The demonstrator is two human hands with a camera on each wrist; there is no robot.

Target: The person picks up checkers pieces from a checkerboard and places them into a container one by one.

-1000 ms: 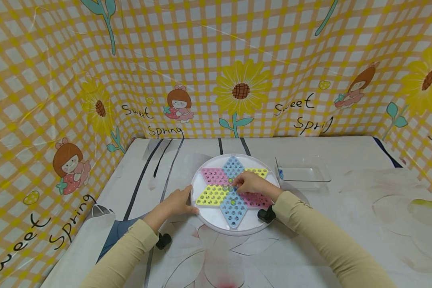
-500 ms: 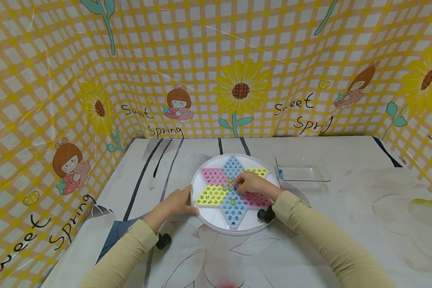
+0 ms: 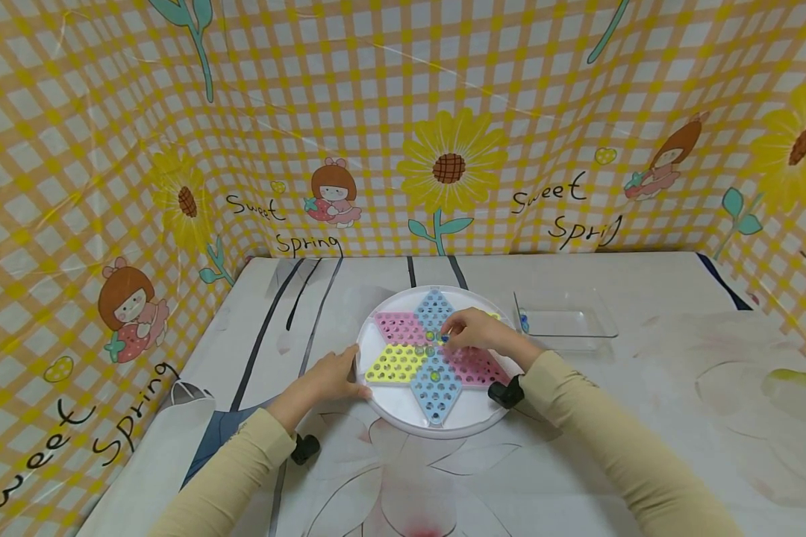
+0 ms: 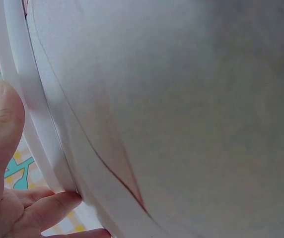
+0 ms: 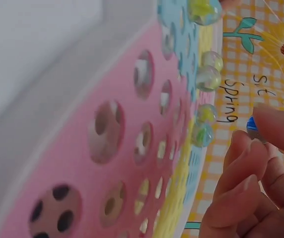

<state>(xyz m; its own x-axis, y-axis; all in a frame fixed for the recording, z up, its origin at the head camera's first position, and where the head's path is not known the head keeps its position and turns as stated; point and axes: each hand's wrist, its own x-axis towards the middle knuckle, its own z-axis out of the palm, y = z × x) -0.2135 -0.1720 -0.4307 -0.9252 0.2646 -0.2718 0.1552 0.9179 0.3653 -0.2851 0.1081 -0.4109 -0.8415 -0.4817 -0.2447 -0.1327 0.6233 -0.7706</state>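
Observation:
A round white Chinese checkers board [image 3: 386,403] with pink, yellow and blue star points lies on the table. My right hand [image 3: 478,329] is over its centre-right, thumb and fingertips pinching a blue marble [image 5: 251,125]. Several greenish, clear marbles [image 5: 209,78] sit in holes near the middle. One yellow-green marble [image 3: 434,377] rests on the near blue point. At the board's left edge my left hand [image 3: 325,379] touches the rim with spread fingers and thumb. In the left wrist view, its fingertips [image 4: 65,201] are right at the outer rim, thumb above.
Behind and right of the board stands a clear rectangular box [image 3: 604,335] with a few blue marbles [image 3: 525,321] at its left end. A yellow checked cloth [image 3: 369,97] forms a wall behind the table and on both sides. White sheeting [image 3: 295,492] covers the table.
My right hand has shifted slightly away from me and to the right, the blue marble in its fingertips moving with it. The left hand has stayed at the rim.

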